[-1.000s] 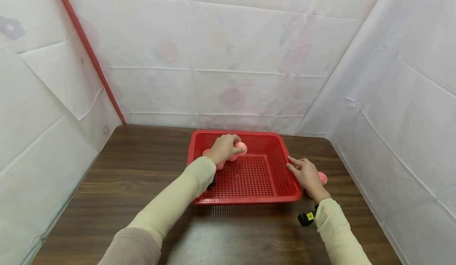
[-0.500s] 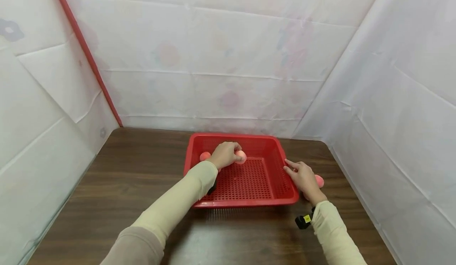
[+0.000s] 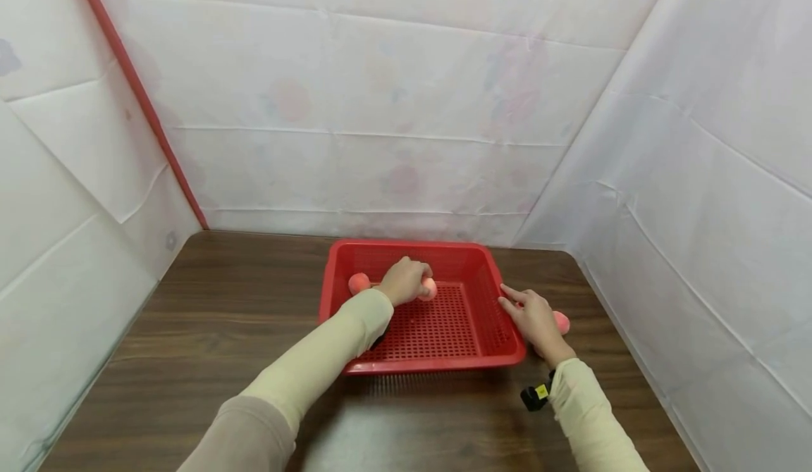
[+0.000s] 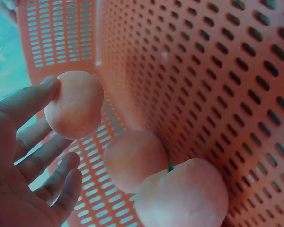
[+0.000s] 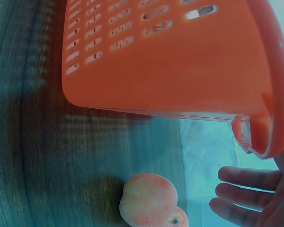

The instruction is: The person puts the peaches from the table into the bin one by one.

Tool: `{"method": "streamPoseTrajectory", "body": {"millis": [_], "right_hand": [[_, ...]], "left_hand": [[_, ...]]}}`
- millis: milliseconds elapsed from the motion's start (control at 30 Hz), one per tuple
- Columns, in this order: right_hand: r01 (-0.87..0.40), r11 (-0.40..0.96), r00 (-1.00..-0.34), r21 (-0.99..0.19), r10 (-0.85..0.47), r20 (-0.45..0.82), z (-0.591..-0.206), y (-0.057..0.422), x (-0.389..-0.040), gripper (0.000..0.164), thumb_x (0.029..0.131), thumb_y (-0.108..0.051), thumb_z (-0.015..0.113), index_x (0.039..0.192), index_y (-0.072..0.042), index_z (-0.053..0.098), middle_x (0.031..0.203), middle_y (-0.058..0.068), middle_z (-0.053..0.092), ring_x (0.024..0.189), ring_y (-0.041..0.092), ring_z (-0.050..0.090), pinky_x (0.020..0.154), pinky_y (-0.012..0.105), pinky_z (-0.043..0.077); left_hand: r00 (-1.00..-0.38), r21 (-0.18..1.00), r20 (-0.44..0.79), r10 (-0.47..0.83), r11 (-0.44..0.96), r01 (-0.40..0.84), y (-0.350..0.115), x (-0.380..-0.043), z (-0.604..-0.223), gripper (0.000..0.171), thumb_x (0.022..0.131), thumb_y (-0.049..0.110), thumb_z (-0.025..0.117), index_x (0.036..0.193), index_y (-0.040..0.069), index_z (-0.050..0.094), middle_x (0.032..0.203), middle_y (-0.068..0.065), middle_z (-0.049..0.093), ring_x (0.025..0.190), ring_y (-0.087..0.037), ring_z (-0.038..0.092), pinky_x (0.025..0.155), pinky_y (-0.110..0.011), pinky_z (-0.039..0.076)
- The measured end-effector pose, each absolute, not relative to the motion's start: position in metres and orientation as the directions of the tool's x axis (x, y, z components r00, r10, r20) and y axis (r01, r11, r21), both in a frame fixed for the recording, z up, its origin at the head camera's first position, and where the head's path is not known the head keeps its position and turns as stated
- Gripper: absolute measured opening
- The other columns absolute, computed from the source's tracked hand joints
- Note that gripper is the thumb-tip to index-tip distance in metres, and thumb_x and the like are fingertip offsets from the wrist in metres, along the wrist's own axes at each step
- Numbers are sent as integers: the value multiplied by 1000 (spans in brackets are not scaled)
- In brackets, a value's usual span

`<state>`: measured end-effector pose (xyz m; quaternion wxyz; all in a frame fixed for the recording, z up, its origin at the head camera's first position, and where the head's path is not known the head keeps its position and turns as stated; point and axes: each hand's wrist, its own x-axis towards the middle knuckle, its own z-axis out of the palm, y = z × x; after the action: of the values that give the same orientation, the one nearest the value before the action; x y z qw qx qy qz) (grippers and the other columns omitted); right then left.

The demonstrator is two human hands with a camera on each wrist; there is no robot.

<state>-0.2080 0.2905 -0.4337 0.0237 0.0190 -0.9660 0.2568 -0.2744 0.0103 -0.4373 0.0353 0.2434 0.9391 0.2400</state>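
My left hand reaches into a red plastic basket and pinches a pale pink peach between thumb and fingers. In the left wrist view this peach is above the slotted basket floor, the other fingers loosely bent below it. Two more peaches, one farther and one nearer, lie against the basket wall; the head view shows one peach at the left end. My right hand touches the right rim with thumb and forefinger, its other three fingers extended outside the basket.
Outside the basket's right side, two peaches, one in front and one partly hidden, lie on the dark wooden table. White sheets hang along the back and both sides. A black wrist camera sits at my right wrist.
My left hand has lowered slightly into the basket with the peach. The right hand stays at the rim. The whole head view has shifted a little, with the basket now farther left.
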Motion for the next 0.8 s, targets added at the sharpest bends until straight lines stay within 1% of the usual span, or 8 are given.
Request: {"method": "streamPoseTrajectory", "body": {"millis": [133, 233, 333, 433, 500, 600, 800], "right_hand": [[-48, 859, -999, -509, -29, 45, -434, 289, -208, 46, 95, -32, 63, 138, -17, 57, 104, 19, 64, 75, 22, 54, 63, 28, 43], [-30, 851, -1000, -525, -23, 20, -434, 289, -207, 47, 95, -32, 63, 139, -18, 56, 99, 17, 63, 72, 21, 52, 60, 28, 44], [-19, 847, -1000, -531, -18, 6, -434, 289, -206, 47, 95, -31, 63, 139, -17, 55, 96, 16, 62, 69, 20, 50, 58, 28, 43], [-26, 851, -1000, -524, -19, 20, -433, 289, -207, 46, 95, -31, 63, 138, -17, 56, 94, 16, 62, 68, 20, 49, 58, 28, 43], [-33, 853, -999, -521, -22, 27, -433, 289, -207, 46, 95, -30, 63, 138, -17, 56, 92, 15, 61, 68, 19, 49, 57, 27, 42], [-40, 857, -999, -514, -27, 33, -432, 289, -208, 45, 95, -30, 63, 138, -16, 57, 90, 15, 61, 66, 19, 48, 56, 27, 42], [-35, 855, -999, -517, -25, 26, -433, 290, -207, 45, 96, -31, 62, 138, -17, 56, 93, 16, 62, 68, 19, 49, 58, 27, 42]], "left_hand": [[-878, 443, 45, 477, 778, 445, 11, -274, -443, 33, 86, 24, 75, 115, 9, 70, 110, -7, 71, 103, -28, 59, 87, -40, 51], [-873, 430, 46, 486, 779, 456, 12, -273, -446, 29, 88, 20, 73, 115, 8, 70, 109, -9, 71, 104, -29, 60, 87, -42, 51], [-865, 388, 62, 498, 786, 481, 14, -273, -448, 25, 90, 13, 68, 115, 8, 70, 111, -9, 71, 105, -31, 61, 88, -43, 52], [-849, 341, 59, 525, 789, 512, 16, -273, -447, 26, 91, 9, 63, 115, 11, 71, 113, -7, 71, 106, -31, 61, 89, -43, 51], [-835, 318, 45, 548, 785, 532, 17, -272, -447, 27, 92, 10, 60, 115, 13, 72, 115, -6, 71, 106, -31, 60, 89, -44, 51], [-826, 293, 34, 562, 785, 546, 17, -271, -448, 25, 93, 13, 59, 113, 15, 73, 115, -5, 70, 104, -31, 60, 87, -45, 51], [-842, 233, 53, 537, 813, 533, 15, -272, -453, 26, 92, 12, 63, 115, 17, 72, 117, -5, 70, 105, -30, 60, 88, -46, 50]]}}
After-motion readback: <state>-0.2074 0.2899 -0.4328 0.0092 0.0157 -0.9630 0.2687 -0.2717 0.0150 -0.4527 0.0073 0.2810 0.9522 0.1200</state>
